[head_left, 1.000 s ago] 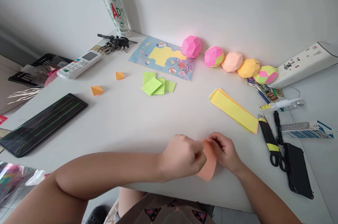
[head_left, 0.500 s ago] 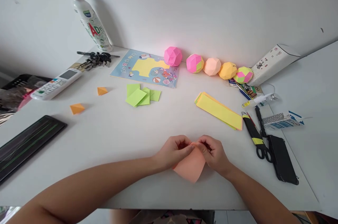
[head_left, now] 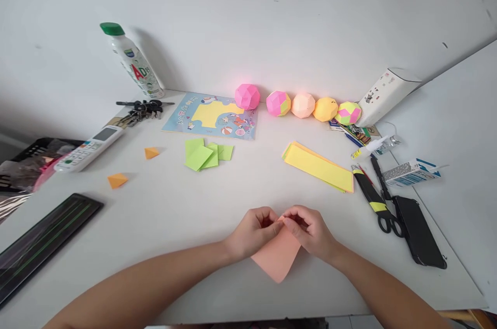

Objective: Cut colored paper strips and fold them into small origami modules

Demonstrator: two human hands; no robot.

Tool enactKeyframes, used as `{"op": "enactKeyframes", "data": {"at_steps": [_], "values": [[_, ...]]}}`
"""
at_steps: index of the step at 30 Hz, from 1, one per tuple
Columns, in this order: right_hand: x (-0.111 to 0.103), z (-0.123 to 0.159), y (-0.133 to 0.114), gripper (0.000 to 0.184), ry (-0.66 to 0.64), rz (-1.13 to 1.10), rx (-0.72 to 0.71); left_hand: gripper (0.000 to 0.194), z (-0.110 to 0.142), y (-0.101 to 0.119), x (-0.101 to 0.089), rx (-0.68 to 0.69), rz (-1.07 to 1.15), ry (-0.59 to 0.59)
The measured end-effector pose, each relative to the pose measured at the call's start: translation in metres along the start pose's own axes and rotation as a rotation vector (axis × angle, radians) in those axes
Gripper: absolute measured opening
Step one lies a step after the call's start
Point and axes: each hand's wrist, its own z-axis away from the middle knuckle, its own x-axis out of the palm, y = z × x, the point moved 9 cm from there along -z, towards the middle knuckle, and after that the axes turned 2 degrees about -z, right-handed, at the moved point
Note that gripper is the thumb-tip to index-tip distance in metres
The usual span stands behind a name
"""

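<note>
White table (head_left: 186, 210), back edge against a plain off-white wall (head_left: 217, 24). Wall greyer toward the left; a few small dark marks (head_left: 444, 45) at upper right. Light diffuse; soft shadow (head_left: 149, 52) on wall above table's back left corner. Pale flat surface (head_left: 466, 174) along table's right edge, panel or top unclear. Light floor (head_left: 351, 323) below front edge.
</note>
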Motion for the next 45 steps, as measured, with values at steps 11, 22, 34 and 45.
{"op": "enactKeyframes", "data": {"at_steps": [11,22,34,45], "values": [[-0.004,0.003,-0.010,0.023,0.087,0.089,-0.094,0.036,-0.002,-0.002,0.001,-0.020,-0.036,-0.013],[-0.053,0.001,-0.003,0.021,0.391,0.136,-0.064,0.030,-0.004,0.008,-0.005,0.042,0.102,0.016],[-0.072,0.002,0.005,0.022,0.523,0.094,-0.042,0.026,-0.006,0.015,-0.019,0.193,0.072,0.123],[-0.070,0.009,0.008,0.022,0.591,0.028,-0.024,0.025,-0.002,0.008,-0.011,0.141,0.079,0.113]]}}
